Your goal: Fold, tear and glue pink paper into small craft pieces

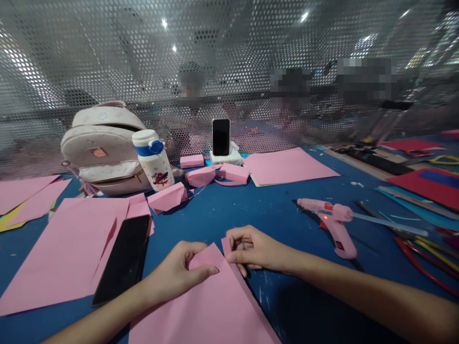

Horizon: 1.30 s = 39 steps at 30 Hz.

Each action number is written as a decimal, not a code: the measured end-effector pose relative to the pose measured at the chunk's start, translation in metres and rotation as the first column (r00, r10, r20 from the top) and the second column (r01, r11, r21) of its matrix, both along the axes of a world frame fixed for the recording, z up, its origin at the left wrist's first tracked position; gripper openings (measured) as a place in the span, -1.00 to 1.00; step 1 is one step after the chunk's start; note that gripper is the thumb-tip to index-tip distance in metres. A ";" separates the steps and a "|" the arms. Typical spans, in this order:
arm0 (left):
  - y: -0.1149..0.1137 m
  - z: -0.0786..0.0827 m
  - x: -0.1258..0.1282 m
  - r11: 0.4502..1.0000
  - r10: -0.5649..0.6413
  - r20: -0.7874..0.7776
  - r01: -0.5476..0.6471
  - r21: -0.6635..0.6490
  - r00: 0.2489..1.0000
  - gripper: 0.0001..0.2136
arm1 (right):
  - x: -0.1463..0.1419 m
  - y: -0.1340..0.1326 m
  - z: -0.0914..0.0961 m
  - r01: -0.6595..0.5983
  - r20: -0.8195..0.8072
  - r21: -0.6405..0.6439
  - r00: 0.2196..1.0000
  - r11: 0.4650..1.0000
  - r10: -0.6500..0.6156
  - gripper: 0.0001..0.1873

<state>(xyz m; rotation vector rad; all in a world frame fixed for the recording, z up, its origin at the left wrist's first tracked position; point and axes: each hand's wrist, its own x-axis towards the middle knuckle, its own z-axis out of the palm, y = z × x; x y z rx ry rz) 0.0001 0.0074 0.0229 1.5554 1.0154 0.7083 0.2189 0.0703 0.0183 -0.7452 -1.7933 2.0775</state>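
A large sheet of pink paper [204, 310] lies in front of me at the near edge of the view. My left hand [182, 270] grips its upper left part, thumb on top and fingers behind. At the top right edge, my right hand [253, 251] pinches a narrow strip of the same pink paper between thumb and fingers. A slit separates this strip from the sheet at the top; lower down the two run together. Part of the sheet goes out of view at the bottom.
A pink glue gun [332, 220] with a glue stick lies right. Left are a black phone [124, 258] and pink sheets [68, 239]. Behind stand a white backpack [103, 143], a bottle [154, 162], folded pink pieces [201, 177] and an upright phone [221, 137]. Red-handled scissors [423, 260] lie far right.
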 end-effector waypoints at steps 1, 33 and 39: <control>0.000 0.000 0.000 1.000 0.000 -0.002 0.000 -0.004 1.000 -0.78 | 0.000 0.001 0.001 -0.011 0.011 -0.001 1.000 1.000 0.011 -0.62; -0.002 -0.001 -0.002 1.000 0.003 -0.013 -0.003 0.008 1.000 -0.82 | 0.007 0.008 -0.002 -0.120 0.080 0.057 0.990 0.991 0.115 -0.62; -0.002 -0.001 -0.002 1.000 0.000 0.022 0.000 -0.009 1.000 -0.80 | 0.005 0.006 0.000 -0.103 0.060 0.055 0.993 0.993 0.099 -0.64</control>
